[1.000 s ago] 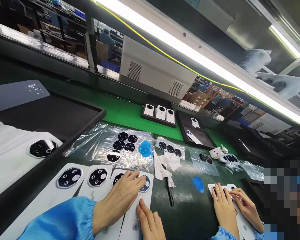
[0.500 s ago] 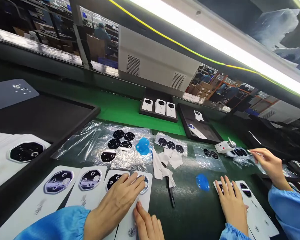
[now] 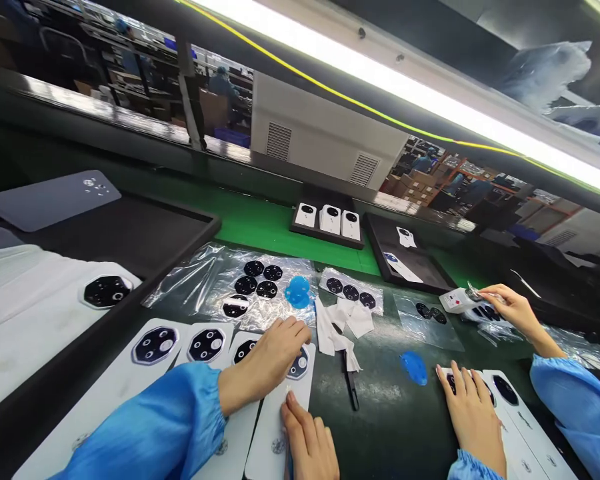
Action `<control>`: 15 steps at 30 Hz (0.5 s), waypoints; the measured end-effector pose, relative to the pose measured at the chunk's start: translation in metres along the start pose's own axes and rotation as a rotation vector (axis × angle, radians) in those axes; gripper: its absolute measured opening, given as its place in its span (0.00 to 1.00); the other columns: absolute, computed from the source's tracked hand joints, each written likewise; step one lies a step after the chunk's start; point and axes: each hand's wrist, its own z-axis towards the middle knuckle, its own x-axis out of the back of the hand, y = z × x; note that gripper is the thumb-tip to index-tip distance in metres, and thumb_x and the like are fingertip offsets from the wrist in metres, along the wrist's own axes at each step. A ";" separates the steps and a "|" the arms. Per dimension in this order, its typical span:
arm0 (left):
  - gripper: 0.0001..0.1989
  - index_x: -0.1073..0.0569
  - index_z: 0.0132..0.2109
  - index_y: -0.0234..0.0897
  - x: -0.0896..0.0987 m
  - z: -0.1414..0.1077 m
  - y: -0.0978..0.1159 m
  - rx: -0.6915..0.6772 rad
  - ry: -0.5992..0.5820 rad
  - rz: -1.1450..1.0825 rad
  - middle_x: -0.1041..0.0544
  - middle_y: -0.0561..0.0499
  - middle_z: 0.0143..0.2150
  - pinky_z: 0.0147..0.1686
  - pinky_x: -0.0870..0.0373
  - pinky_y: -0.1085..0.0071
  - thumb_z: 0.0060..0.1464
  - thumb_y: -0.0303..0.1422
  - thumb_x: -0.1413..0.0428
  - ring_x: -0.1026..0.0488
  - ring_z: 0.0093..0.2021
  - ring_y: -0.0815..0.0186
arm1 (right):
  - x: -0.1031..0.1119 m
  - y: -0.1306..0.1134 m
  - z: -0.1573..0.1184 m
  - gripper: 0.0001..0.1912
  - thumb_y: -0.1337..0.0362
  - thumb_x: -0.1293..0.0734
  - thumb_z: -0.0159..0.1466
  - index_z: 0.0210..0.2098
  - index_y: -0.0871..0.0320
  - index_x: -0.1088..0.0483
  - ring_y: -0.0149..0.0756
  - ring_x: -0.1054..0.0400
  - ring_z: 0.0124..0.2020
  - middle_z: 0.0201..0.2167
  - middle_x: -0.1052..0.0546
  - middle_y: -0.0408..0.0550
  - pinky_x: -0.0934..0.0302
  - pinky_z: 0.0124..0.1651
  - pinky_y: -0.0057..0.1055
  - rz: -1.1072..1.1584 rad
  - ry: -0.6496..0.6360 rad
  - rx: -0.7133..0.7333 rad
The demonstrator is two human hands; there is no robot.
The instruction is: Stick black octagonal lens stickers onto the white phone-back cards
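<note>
On the far left, a black tray stands beside a row of 4 white panels, each with a dark octagonal plate near its upper end. The left hand arches over the upper end of the 4th panel, fingers bent and close together beside its octagonal plate; I cannot tell whether they grip anything. The right hand is loosely curled, its fingertips on the same panel just below that plate; no clear hold shows. Good handling here probably means light, even fingertip contact, the panel kept flat against the bench, and skin kept off the plate's glossy face. Behind the hands, 5 loose dark plates lie on clear plastic. Further right are white wipes, a black tool and a co-worker's hands.
</note>
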 end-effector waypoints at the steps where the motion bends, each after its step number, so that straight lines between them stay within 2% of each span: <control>1: 0.12 0.32 0.40 0.36 0.000 0.005 -0.003 -0.006 -0.012 -0.026 0.27 0.50 0.40 0.41 0.36 0.67 0.52 0.16 0.49 0.32 0.41 0.62 | -0.016 -0.017 -0.007 0.26 0.51 0.51 0.67 0.31 0.35 0.22 0.41 0.24 0.30 0.38 0.19 0.45 0.42 0.19 0.31 0.007 -0.018 0.014; 3: 0.12 0.32 0.39 0.37 -0.001 0.011 -0.008 -0.017 -0.035 -0.074 0.27 0.53 0.38 0.41 0.35 0.70 0.50 0.16 0.46 0.32 0.40 0.65 | -0.053 -0.052 -0.027 0.23 0.54 0.47 0.67 0.30 0.35 0.22 0.38 0.24 0.27 0.38 0.19 0.41 0.41 0.18 0.28 0.019 -0.065 0.044; 5: 0.11 0.32 0.37 0.36 -0.002 0.014 -0.011 -0.020 -0.046 -0.108 0.27 0.54 0.37 0.41 0.33 0.71 0.50 0.16 0.45 0.31 0.40 0.66 | -0.088 -0.085 -0.046 0.19 0.56 0.44 0.66 0.33 0.36 0.22 0.36 0.25 0.25 0.40 0.19 0.40 0.39 0.18 0.26 0.025 -0.107 0.067; 8: 0.06 0.30 0.37 0.33 -0.002 0.015 -0.013 -0.023 -0.055 -0.137 0.27 0.53 0.36 0.40 0.31 0.68 0.54 0.19 0.44 0.29 0.40 0.66 | -0.118 -0.113 -0.065 0.19 0.61 0.44 0.67 0.39 0.37 0.22 0.36 0.24 0.28 0.43 0.20 0.40 0.36 0.21 0.27 0.008 -0.133 0.063; 10: 0.02 0.29 0.38 0.32 -0.003 0.015 -0.015 -0.028 -0.057 -0.149 0.26 0.52 0.37 0.41 0.29 0.65 0.58 0.23 0.45 0.28 0.40 0.65 | -0.120 -0.117 -0.070 0.20 0.62 0.45 0.68 0.39 0.37 0.23 0.37 0.23 0.31 0.42 0.20 0.40 0.35 0.24 0.28 -0.018 -0.138 0.044; 12: 0.02 0.28 0.40 0.32 -0.004 0.016 -0.017 -0.038 -0.057 -0.157 0.26 0.51 0.39 0.42 0.28 0.63 0.60 0.27 0.45 0.27 0.41 0.64 | -0.113 -0.114 -0.072 0.20 0.61 0.46 0.69 0.39 0.38 0.23 0.37 0.24 0.35 0.41 0.20 0.41 0.34 0.28 0.28 -0.050 -0.140 0.023; 15: 0.05 0.28 0.41 0.32 -0.006 0.018 -0.018 -0.055 -0.066 -0.157 0.25 0.50 0.40 0.43 0.28 0.61 0.61 0.30 0.45 0.27 0.42 0.63 | -0.100 -0.109 -0.072 0.12 0.59 0.42 0.69 0.43 0.44 0.26 0.35 0.27 0.42 0.47 0.24 0.44 0.32 0.38 0.30 -0.084 -0.145 0.006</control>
